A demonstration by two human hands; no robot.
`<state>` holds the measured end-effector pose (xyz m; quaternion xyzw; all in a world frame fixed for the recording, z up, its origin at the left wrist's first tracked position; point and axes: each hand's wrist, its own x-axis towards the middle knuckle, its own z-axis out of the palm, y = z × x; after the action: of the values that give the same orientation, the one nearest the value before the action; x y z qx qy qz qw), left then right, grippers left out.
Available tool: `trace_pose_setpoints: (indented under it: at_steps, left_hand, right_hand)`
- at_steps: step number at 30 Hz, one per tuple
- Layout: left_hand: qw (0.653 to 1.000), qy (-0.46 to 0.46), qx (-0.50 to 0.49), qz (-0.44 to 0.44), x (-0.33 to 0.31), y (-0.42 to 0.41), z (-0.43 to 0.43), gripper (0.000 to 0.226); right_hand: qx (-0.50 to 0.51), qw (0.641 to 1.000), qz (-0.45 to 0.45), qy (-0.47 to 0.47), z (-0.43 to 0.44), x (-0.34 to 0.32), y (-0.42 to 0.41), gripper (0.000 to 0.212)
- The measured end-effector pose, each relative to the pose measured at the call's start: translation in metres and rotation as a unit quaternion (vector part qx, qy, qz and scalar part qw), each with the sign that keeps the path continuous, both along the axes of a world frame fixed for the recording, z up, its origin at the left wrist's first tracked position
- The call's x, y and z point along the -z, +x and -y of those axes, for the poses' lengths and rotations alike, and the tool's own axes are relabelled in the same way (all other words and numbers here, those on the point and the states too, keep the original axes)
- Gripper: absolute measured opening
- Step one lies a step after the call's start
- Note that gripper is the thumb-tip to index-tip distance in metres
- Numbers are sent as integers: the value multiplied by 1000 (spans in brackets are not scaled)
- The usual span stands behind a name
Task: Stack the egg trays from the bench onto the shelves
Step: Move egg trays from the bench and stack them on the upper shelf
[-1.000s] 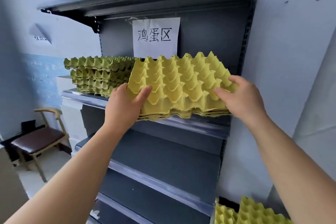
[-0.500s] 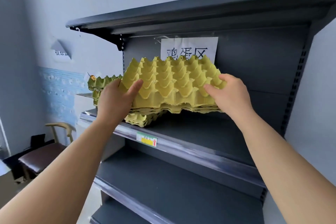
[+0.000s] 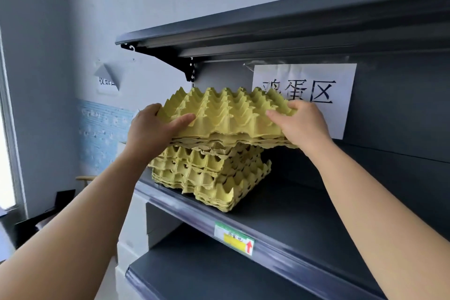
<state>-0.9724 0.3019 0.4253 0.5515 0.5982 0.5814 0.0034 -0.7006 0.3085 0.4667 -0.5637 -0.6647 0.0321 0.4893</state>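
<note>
Head view: a person's left hand [image 3: 151,134] and right hand [image 3: 302,126] grip a thin bundle of yellow egg trays [image 3: 226,114] by its left and right edges, thumbs on top, directly over the stack [image 3: 209,175] standing at the left front corner of the dark shelf [image 3: 304,204]. Whether bundle and stack touch is unclear. Bare shelf runs to the right; the upper shelf [image 3: 267,29] hangs overhead.

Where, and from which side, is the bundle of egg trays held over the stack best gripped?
By its left and right edges, reached from the front: the held trays are wide and thin, so a thumb-over pinch at each edge, as the left hand and right hand show, should keep them level.
</note>
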Motion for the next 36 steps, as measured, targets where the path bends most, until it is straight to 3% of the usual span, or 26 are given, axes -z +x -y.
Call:
trace_pose_setpoints:
  at_steps: [9, 16, 22, 27, 32, 36]
  left_hand:
    - [998, -8, 64, -1, -14, -71, -77, 97]
    - [988, -50, 143, 11, -13, -115, -128, 102]
    - [978, -68, 194, 20, 6, -127, -152, 89]
    - [976, -85, 198, 8, 12, -130, -162, 93]
    - [984, -78, 154, -53, 13, -132, -157, 89]
    - [980, 58, 96, -163, 7, -114, -136, 60]
  right_hand:
    - [78, 997, 9, -11, -43, -2, -70, 69]
    - [165, 985, 54, -11, -54, 0, -119, 70]
    - [210, 973, 80, -41, -56, 8, -139, 76]
    - [232, 969, 75, -51, -55, 17, -147, 76]
    - [241, 963, 92, -72, -49, 19, -151, 73]
    - [245, 963, 94, -67, -29, 20, -149, 64]
